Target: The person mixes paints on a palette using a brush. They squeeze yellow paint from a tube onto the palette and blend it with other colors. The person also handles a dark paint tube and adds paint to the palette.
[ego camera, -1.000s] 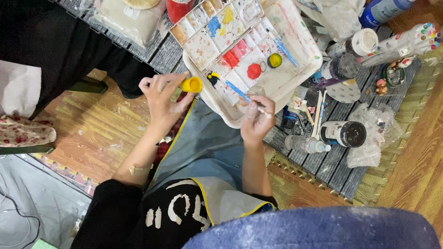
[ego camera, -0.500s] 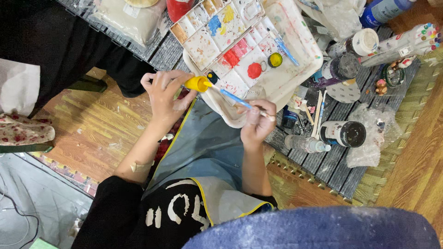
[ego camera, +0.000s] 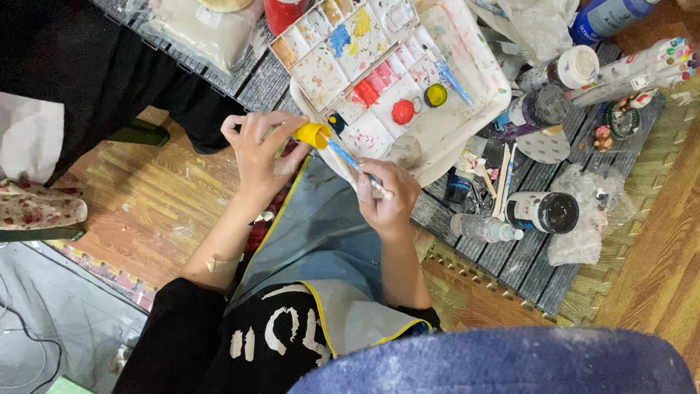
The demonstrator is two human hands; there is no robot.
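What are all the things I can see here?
Yellow paint bottle: one, yellow, held in the left hand at the palette's edge.
Paintbrush: one, blue handle, in the right hand, tip near the bottle.
Palette: one, white with red, blue and yellow paint, top middle.
Paint jars: several, dark with white lids, right of the palette.
Mat: one, grey slatted, under the jars.
Plastic wrap: one crumpled piece, clear, far right.
Apron: one, grey-blue with yellow trim, on the lap.
Left hand: holding the bottle.
Right hand: holding the brush.
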